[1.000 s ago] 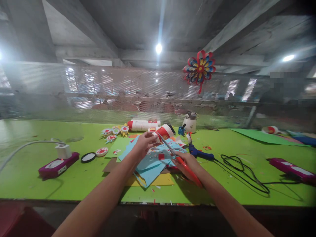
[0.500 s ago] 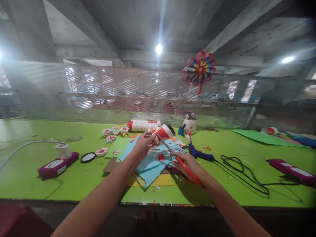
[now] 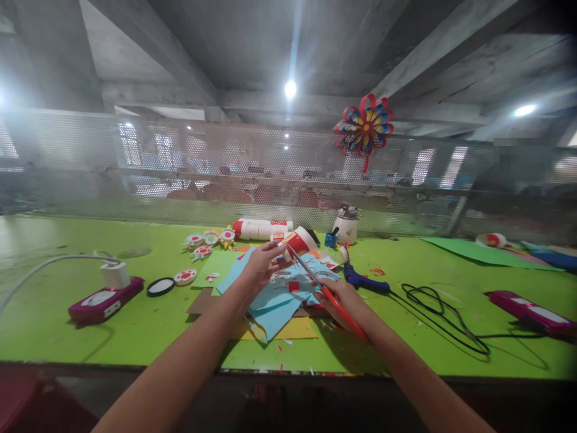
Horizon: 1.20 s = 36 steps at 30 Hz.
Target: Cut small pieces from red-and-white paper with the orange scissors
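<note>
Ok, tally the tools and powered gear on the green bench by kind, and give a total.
Scissors, in the right hand: 1
Glue gun: 1
Purple boxes: 2
Black cord: 1
White cable: 1
Total: 6

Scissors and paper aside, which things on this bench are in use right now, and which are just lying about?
In use:
right hand holding red scissors
left hand pinching a small paper piece
blue paper sheets beneath

Lying about:
blue glue gun
black cable
glue bottles
paper flowers
purple power strip
</note>
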Motion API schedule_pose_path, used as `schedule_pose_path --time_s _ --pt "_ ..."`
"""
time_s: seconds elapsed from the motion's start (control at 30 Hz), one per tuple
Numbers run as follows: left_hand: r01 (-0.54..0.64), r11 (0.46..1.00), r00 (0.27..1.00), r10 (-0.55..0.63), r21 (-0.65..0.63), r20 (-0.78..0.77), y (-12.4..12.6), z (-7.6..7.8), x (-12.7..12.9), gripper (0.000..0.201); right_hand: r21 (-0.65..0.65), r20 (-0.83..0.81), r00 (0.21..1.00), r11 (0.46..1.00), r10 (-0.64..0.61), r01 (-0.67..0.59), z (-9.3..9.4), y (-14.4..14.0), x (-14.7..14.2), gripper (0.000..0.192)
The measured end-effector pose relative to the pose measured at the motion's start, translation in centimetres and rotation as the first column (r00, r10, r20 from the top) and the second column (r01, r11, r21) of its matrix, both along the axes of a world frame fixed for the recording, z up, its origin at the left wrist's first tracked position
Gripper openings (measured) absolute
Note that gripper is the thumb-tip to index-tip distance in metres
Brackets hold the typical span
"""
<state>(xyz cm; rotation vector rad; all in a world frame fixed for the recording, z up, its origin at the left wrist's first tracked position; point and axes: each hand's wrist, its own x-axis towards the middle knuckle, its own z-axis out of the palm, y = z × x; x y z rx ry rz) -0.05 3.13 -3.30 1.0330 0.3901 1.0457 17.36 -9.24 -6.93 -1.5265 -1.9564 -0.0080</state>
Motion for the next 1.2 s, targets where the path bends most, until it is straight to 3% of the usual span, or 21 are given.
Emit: schedule_pose_path --time_s 0.17,0.5,0.83,1.2 --pt "-0.006 1.000 1.000 0.006 0.015 0.027 0.1 0.0 -0.2 0.018 -0.016 0.003 1.000 1.000 0.021 -0.021 0.0 0.4 0.3 0.020" --pt "-0.049 0.997 0.998 0.046 0.059 0.050 0.0 -0.2 0.2 0.027 -0.009 -0.011 0.997 0.997 0.079 -0.079 1.3 -0.2 -0.3 0.022" --pt "0.030 0.999 0.999 -0.031 0.014 0.013 0.2 0.0 -0.1 0.020 0.030 0.021 0.999 0.999 0.032 -0.033 0.2 0.1 0.1 0.019" --pt "0.009 0.999 1.000 -0.008 -0.032 0.016 0.2 0.0 -0.1 0.015 0.031 0.037 0.998 0.998 0.046 -0.047 0.0 0.6 0.6 0.022"
